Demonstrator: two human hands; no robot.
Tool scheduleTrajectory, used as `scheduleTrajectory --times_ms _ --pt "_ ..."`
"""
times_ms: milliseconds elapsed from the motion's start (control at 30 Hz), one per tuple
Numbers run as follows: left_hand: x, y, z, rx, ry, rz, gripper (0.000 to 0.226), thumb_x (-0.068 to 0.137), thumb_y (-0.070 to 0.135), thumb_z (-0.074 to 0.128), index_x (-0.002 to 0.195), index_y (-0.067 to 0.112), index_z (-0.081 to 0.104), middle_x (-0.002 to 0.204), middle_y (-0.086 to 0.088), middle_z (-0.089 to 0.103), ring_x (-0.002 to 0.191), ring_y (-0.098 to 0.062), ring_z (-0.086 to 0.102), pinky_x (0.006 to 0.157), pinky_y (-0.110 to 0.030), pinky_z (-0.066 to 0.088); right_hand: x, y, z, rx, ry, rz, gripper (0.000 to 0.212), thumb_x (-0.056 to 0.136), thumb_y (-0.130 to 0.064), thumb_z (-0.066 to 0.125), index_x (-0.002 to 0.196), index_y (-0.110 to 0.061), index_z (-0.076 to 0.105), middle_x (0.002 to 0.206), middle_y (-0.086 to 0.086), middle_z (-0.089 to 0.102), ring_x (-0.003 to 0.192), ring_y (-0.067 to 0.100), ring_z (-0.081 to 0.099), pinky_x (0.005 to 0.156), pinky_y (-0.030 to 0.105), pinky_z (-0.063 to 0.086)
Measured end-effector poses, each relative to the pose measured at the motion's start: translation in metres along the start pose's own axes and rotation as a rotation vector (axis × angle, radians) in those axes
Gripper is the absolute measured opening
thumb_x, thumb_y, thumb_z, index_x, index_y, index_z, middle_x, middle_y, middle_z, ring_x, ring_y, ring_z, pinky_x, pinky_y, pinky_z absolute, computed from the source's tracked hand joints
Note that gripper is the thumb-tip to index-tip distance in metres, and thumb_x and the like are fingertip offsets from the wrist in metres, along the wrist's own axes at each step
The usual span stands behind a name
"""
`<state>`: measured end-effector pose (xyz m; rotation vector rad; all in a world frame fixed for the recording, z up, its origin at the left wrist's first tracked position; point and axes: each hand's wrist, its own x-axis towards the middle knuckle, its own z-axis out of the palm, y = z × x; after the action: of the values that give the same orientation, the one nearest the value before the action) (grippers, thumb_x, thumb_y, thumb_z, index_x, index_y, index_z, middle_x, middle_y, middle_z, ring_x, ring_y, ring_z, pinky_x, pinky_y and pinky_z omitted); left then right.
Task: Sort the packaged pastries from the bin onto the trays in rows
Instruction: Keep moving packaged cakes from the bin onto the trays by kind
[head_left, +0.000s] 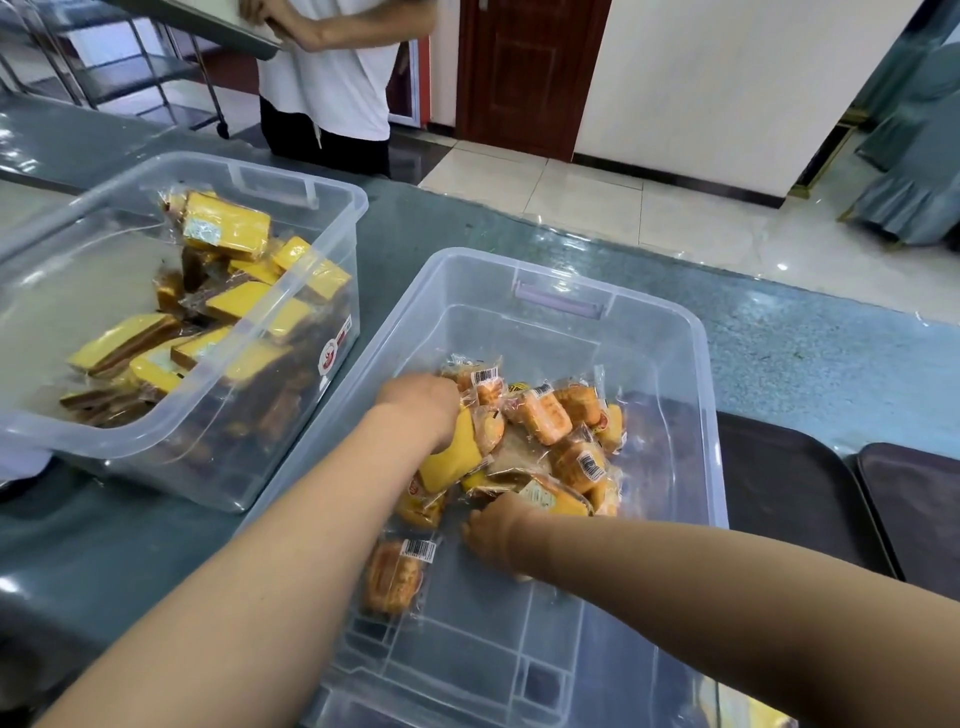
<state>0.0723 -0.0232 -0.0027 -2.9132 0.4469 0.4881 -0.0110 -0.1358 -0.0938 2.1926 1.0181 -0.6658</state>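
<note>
Gathering step: both hands are reaching into the clear bin (691, 332) on the desk (810, 338) to collect packaged pastries (545, 415). The left hand (423, 402) is lying over the pile, its fingers curling around a yellow-wrapped pack (449, 457). The right hand (493, 530) is pressing down just below the pile; whether its fingers are spread or pinching a wrapper cannot be told. The dark trays (789, 483) are sitting to the right of the fingers, apparently holding nothing yet; the next move is likely requiring a firm hold, then a lift over the bin wall

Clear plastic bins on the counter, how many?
2. One bin sits left, holding yellow cake slices; the other is centre, with both hands inside among packaged pastries.
</note>
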Motion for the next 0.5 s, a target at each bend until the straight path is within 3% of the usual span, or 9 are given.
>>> scheduleTrajectory --times_ms 167,267,400,500 --pt "0.000 0.001 -0.001 0.014 -0.005 0.004 0.027 0.086 0.013 0.061 0.114 0.016 0.061 0.109 -0.004 0.062 0.096 -0.022 0.059 0.069 -0.031 0.043 0.000 0.001 -0.006 -0.069 -0.097 -0.004 0.043 0.093 -0.026 0.063 0.133 -0.016 0.055 0.136 0.006 0.053 0.117 0.027 0.056 0.076 0.035 0.047" --pt "0.000 0.000 -0.001 0.024 -0.009 0.004 0.024 0.087 0.014 0.061 0.111 0.016 0.062 0.104 -0.003 0.061 0.089 -0.020 0.055 0.068 -0.031 0.042 -0.007 0.008 -0.015 0.005 -0.166 -0.026 0.044 0.093 -0.023 0.062 0.134 -0.011 0.054 0.138 0.011 0.049 0.121 0.030 0.052 0.085 0.039 0.049" --pt "-0.001 0.001 -0.003 0.024 -0.010 0.013 0.022 0.087 0.014 0.059 0.108 0.017 0.063 0.097 -0.001 0.058 0.088 -0.020 0.056 0.068 -0.031 0.043 -0.024 0.023 -0.037 0.110 -0.221 -0.018 0.039 0.094 -0.021 0.061 0.131 -0.009 0.056 0.130 0.010 0.055 0.116 0.030 0.055 0.084 0.040 0.049" --pt "-0.002 0.000 -0.006 0.002 0.005 0.034 0.020 0.087 0.017 0.060 0.107 0.017 0.063 0.097 -0.001 0.056 0.089 -0.021 0.055 0.069 -0.031 0.044 -0.039 0.032 -0.051 0.138 -0.207 -0.002 0.033 0.094 -0.023 0.061 0.124 -0.010 0.060 0.098 0.001 0.056 0.095 0.026 0.055 0.074 0.036 0.048"
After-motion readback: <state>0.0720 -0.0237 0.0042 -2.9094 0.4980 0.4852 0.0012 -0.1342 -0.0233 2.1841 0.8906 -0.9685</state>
